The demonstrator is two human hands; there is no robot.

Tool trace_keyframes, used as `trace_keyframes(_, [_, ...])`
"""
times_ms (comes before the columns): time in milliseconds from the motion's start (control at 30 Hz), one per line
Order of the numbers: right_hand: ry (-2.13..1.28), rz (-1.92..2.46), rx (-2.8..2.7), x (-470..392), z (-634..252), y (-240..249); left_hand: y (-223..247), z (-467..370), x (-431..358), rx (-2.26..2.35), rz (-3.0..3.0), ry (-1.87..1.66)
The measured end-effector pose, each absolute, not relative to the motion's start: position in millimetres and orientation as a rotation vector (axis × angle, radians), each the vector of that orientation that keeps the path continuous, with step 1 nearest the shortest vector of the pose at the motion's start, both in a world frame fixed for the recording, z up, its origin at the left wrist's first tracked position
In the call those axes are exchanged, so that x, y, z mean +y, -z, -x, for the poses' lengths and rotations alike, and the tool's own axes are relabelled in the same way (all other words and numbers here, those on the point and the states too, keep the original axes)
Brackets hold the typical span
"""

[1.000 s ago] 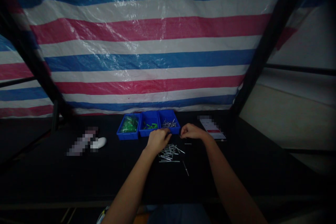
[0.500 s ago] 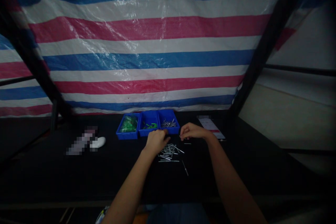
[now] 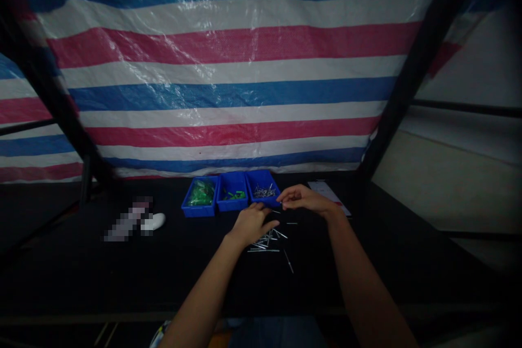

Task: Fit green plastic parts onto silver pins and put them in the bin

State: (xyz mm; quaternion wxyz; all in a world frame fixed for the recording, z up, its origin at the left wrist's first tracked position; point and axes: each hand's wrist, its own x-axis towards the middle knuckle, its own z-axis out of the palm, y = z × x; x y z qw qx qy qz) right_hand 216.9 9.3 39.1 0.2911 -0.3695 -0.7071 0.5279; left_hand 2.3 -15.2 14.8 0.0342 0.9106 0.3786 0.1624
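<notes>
My left hand (image 3: 249,225) is palm down over the far left part of a pile of thin silvery pins (image 3: 267,239), nails or screws by their look. Its thumb stands apart from the fingers. My right hand (image 3: 304,199) is just off the front right corner of the right blue bin (image 3: 267,202). Its thumb and fingertips are closed together; whatever they hold is too small and dark to make out. A single pin (image 3: 276,211) lies between the hands, another (image 3: 291,223) below my right hand, and one more (image 3: 289,262) nearer me.
Short silvery pieces (image 3: 264,191) are in the right bin. The middle blue bin (image 3: 232,206) has green plastic pieces (image 3: 234,195), the left one (image 3: 198,211) a bag of green pieces (image 3: 201,193). A white rounded object (image 3: 154,222) lies left, a printed sheet (image 3: 326,190) right.
My left hand has shifted slightly right over the pile, its thumb now spread. My right hand has risen toward the right bin. A single pin now shows between the hands.
</notes>
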Motion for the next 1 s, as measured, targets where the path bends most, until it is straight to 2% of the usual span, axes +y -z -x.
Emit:
trace_keyframes(233, [-1.286, 0.894, -1.762, 11.2, -220.8, -38.7, -7.0, -13.1, -20.5, 1.025, -2.803, -0.467])
trace_keyframes(533, [-1.284, 0.911, -1.639, 18.7, -224.1, -31.0, -10.4, -11.0, -16.7, 1.187, -2.758, -0.623])
trace_keyframes(733, [-1.468, 1.068, -1.839, 17.1, -229.2, -25.3, -8.0, -8.2, -12.1, 1.282, -2.73, -0.666])
trace_keyframes(867, [-1.458, 1.15, -1.937, 23.2, -225.7, -17.3, -17.3, -8.2, -14.4, 1.27, -2.746, -0.799])
trace_keyframes(1000, [-1.444, 1.124, -1.953, 31.0, -221.7, -8.2, -24.3, -3.0, -12.9, 1.472, -2.759, -0.998])
